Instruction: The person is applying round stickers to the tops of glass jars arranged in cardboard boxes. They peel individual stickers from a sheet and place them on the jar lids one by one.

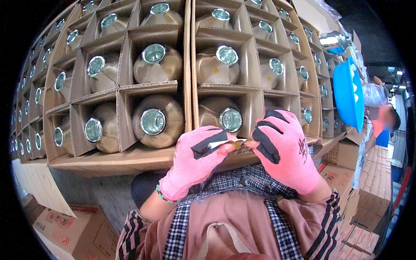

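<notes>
My left hand (pixel 197 151), in a pink knitted glove with dark finger coating, is closed on a thin white strip with a gold part (pixel 234 141). My right hand (pixel 279 149), in a matching glove, pinches the strip's other end between thumb and fingers. The strip looks like a paper label, but its kind is not certain. Both hands are in front of a glass flask liner (pixel 231 120) with a greenish mouth, standing in a cardboard cell. Behind it stands another liner (pixel 219 67), with a small yellow mark on its shoulder.
Cardboard boxes with dividers (pixel 125 89) hold many liners, mouths up. On the right are a blue basin (pixel 342 93) with white things in it and a shiny silver liner (pixel 333 42) lying on its side. Cartons (pixel 71 229) stand lower left. Another person (pixel 383 119) is at far right.
</notes>
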A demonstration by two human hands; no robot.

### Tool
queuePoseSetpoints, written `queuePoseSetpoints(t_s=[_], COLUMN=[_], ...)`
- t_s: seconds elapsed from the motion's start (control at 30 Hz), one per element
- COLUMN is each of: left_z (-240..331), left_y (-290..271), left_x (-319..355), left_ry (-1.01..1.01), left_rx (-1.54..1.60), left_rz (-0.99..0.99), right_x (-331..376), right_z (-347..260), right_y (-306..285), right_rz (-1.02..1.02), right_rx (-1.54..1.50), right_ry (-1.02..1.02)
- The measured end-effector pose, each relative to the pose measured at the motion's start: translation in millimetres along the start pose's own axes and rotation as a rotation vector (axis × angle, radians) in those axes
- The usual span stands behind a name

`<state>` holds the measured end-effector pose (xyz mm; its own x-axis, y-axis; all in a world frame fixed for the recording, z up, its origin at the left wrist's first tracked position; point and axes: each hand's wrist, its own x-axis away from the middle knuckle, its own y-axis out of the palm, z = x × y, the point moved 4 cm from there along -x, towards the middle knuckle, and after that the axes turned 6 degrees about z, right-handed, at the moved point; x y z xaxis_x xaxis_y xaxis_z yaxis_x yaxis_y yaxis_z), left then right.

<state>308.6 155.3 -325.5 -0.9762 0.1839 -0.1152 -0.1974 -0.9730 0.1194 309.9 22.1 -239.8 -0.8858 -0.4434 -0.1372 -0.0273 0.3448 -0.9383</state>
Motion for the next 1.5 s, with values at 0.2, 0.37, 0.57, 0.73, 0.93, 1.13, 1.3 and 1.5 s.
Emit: queuePoseSetpoints(t_s=[0.2, 0.37, 0.57, 0.73, 0.93, 1.13, 1.3, 1.5], left_z=[1.6, -0.6, 5.5, 2.6, 1.2, 8.1, 0.6, 2.4], left_y=[-0.5, 1.0, -0.5, 0.4, 2.7, 1.9, 2.2, -0.2], left_x=[2.4, 5.4, 2.1, 3.2, 1.5, -3.2, 0.6, 2.2], left_ry=[-0.068, -0.067, 0.043, 0.111, 0.073, 0.073, 0.064, 0.073], left_rx=[0.038, 0.027, 0.009, -0.027, -0.038, -0.002, 0.080, 0.051], left_rz=[0.001, 0.025, -0.023, -0.079, -0.047, -0.112, -0.023, -0.026], right_x=[0.9, 1.2, 1.7, 4.8, 3.9, 5.8, 5.7, 5.4], right_z=[-4.9, -7.3, -3.9, -1.8, -4.6, -2.9, -2.1, -2.1], right_y=[-8.1, -7.5, -5.0, -5.9, -6.4, -6.1, -6.5, -5.3], right_rz=[0.105, 0.119, 0.067, 0.059, 0.063, 0.088, 0.108, 0.102], right_rx=[-0.030, -0.025, -0.038, -0.055, -0.068, -0.057, -0.101, -0.111], right_ry=[-0.057, -0.152, 0.016, -0.011, -0.085, -0.127, -0.099, -0.051])
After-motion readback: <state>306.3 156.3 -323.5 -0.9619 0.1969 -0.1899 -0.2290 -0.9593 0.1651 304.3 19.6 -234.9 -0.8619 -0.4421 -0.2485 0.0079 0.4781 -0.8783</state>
